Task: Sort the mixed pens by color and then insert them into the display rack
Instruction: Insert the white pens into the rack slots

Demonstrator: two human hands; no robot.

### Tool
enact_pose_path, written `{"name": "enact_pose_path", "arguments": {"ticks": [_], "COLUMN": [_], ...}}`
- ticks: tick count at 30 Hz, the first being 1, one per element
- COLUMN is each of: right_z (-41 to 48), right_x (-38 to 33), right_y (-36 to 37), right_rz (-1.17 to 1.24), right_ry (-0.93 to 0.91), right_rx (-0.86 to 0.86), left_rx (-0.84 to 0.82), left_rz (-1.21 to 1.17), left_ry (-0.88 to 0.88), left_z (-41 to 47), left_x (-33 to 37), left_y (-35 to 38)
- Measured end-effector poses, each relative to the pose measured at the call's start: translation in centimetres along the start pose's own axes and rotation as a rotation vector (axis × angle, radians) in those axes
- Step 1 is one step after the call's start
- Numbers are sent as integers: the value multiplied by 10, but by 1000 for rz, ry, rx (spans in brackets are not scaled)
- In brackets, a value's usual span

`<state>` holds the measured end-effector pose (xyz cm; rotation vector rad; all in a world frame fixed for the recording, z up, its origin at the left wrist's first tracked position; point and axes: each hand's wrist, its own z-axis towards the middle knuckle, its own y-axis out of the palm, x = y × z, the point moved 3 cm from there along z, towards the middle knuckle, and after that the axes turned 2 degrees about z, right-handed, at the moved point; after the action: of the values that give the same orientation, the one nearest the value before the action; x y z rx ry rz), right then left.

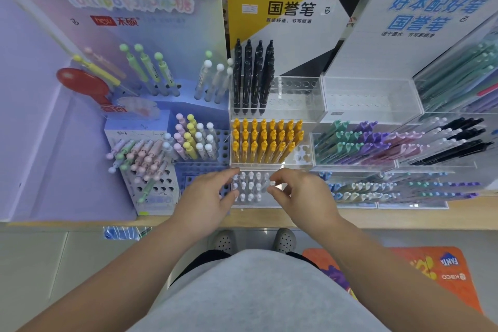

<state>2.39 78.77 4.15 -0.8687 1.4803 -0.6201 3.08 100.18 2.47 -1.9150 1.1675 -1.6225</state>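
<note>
A clear acrylic rack [253, 203] at the front of the shelf holds several white pens [250, 186] standing upright. My right hand [301, 194] pinches the top of one white pen [272, 184] at the rack's right side. Just left of the rack, my left hand [207, 197] has its fingers curled loosely, thumb near the front row; whether it holds anything is unclear. Behind stand the yellow pens [265, 140] and black pens [253, 75] in clear tiers. A mixed pile of pastel pens [140, 156] sits on the blue rack [151, 188] to the left.
Tiered racks of green, purple, pink and black pens [398, 143] fill the right. Pastel ball-top pens [194, 137] stand in a blue holder at the left. Display boards rise behind. The wooden shelf edge [377, 218] runs below the racks; an orange floor mat [420, 272] lies at lower right.
</note>
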Motion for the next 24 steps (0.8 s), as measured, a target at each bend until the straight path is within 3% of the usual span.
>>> {"name": "enact_pose_path", "arguments": {"ticks": [17, 21, 24], "right_z": [3, -1, -11], "right_x": [5, 4, 8], "right_y": [24, 20, 7], "right_rz": [-95, -49, 55], "right_ry": [5, 74, 185], "right_rx": [-2, -7, 46], "left_rx": [-39, -37, 53], "left_rz": [121, 105, 73], "left_ry": [23, 30, 59], "left_z": [2, 0, -5], "left_x": [3, 6, 10], "left_y": [-1, -5, -13]}}
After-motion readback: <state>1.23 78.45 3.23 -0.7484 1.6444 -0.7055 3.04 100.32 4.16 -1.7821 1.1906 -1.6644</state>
